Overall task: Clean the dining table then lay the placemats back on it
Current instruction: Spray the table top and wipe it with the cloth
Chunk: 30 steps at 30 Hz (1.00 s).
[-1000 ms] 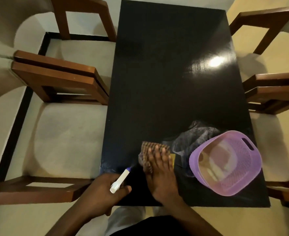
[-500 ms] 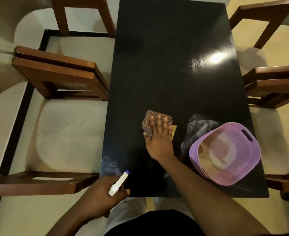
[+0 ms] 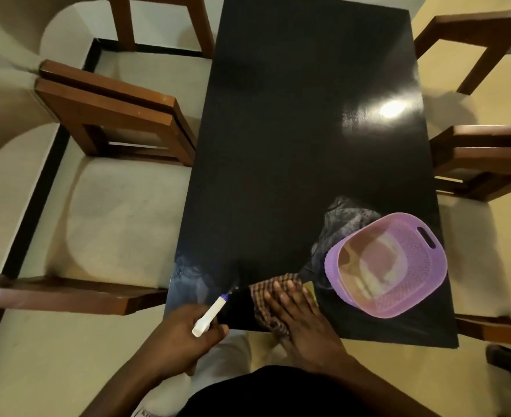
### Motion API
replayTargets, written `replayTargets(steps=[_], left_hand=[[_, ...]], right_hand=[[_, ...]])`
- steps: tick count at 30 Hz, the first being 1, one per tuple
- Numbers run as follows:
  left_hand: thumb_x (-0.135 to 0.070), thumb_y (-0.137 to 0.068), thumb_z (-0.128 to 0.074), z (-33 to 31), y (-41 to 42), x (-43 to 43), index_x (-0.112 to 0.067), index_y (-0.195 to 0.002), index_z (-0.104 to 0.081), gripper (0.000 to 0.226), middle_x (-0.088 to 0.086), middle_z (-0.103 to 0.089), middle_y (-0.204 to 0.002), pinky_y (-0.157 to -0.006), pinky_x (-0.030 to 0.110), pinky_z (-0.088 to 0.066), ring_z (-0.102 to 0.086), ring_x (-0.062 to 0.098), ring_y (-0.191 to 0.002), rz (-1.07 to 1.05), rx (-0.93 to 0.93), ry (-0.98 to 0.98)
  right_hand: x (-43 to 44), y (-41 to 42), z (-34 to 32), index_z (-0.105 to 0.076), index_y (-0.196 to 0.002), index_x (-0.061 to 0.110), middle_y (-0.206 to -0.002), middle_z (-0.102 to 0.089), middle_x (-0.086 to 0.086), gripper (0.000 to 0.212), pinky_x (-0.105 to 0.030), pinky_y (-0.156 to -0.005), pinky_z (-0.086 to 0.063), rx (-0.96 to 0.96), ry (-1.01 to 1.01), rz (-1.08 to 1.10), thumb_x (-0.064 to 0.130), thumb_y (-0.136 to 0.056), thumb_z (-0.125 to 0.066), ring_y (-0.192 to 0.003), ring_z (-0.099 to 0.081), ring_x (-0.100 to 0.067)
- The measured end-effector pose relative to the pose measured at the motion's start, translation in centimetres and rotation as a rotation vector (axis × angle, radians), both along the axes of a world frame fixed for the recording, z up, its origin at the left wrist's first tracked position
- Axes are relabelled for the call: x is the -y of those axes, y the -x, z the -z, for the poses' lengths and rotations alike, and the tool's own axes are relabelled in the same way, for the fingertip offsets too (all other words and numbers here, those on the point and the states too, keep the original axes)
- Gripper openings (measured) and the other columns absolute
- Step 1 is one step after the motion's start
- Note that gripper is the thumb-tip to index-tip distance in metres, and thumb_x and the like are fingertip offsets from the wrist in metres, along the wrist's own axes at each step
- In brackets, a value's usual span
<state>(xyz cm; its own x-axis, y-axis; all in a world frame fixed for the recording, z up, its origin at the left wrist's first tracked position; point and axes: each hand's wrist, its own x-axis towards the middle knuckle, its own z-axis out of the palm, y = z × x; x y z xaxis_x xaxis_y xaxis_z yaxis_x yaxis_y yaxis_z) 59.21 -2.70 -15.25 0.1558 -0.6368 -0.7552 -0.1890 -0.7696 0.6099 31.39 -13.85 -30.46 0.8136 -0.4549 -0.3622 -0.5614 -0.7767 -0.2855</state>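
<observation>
Right fingers [image 3: 290, 291] flat on cloth [image 3: 261, 293]; left fingers [image 3: 216, 330] curled round bottle [image 3: 210, 314]; basket [image 3: 422, 266] beside cloth.

Black top [image 3: 278, 392], pale trousers [image 3: 230, 353]

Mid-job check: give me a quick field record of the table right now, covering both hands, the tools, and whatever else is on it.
left hand: grips white bottle, blue tip toward the table
right hand: flat, pressing checked cloth at the near edge
table: black, glossy
near right corner: purple basket, dark crumpled material behind it
placemats: none in view
</observation>
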Motion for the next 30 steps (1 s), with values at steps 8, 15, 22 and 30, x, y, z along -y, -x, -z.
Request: replayTargets(steps=[8, 15, 22, 30], left_hand=[[-0.033, -0.095, -0.075, -0.7, 1.5, -4.1, -0.011, -0.072, -0.060, 0.035, 0.009, -0.068, -0.064, -0.053, 0.031, -0.048, -0.057, 0.022, -0.043, -0.209, 0.044, -0.020], [-0.035, -0.096, -0.073, -1.1, 1.5, -7.9, -0.011, -0.075, -0.063, 0.034, 0.012, -0.074, -0.078, -0.056, 0.031, -0.049, -0.059, 0.019, -0.042, -0.306, 0.112, -0.014], [-0.031, -0.097, -0.073, -1.1, 1.5, -9.1, -0.007, -0.076, -0.062, 0.034, 0.014, -0.072, -0.073, -0.055, 0.029, -0.048, -0.058, 0.023, -0.041, -0.364, 0.104, -0.004], [-0.032, -0.096, -0.074, -1.4, 1.1, -8.1, -0.006, -0.079, -0.065, 0.032, 0.015, -0.073, -0.077, -0.056, 0.031, -0.048, -0.057, 0.019, -0.042, -0.355, 0.119, 0.074]], right_hand=[[3.4, -12.6, -0.2, -0.001, -0.167, 0.023, -0.174, 0.005, -0.011, 0.076, -0.058, -0.127, 0.003, -0.017, 0.013, 0.409, 0.057, -0.102, -0.022, -0.159, 0.015, -0.035], [0.4, -22.4, -0.2, 0.018, -0.163, 0.021, -0.170, 0.025, -0.011, 0.086, -0.059, -0.126, 0.004, -0.004, 0.004, -0.094, 0.057, -0.103, -0.032, -0.155, 0.028, -0.036], [-4.3, -18.8, -0.2, 0.004, -0.166, 0.025, -0.174, 0.010, -0.006, 0.068, -0.053, -0.128, 0.007, 0.091, -0.055, -0.575, 0.049, -0.106, -0.017, -0.158, 0.021, -0.029], [0.3, -7.0, -0.1, -0.016, -0.166, 0.030, -0.175, -0.002, 0.003, 0.066, -0.042, -0.129, 0.007, 0.092, -0.008, -0.600, 0.049, -0.107, -0.038, -0.161, 0.009, -0.022]])
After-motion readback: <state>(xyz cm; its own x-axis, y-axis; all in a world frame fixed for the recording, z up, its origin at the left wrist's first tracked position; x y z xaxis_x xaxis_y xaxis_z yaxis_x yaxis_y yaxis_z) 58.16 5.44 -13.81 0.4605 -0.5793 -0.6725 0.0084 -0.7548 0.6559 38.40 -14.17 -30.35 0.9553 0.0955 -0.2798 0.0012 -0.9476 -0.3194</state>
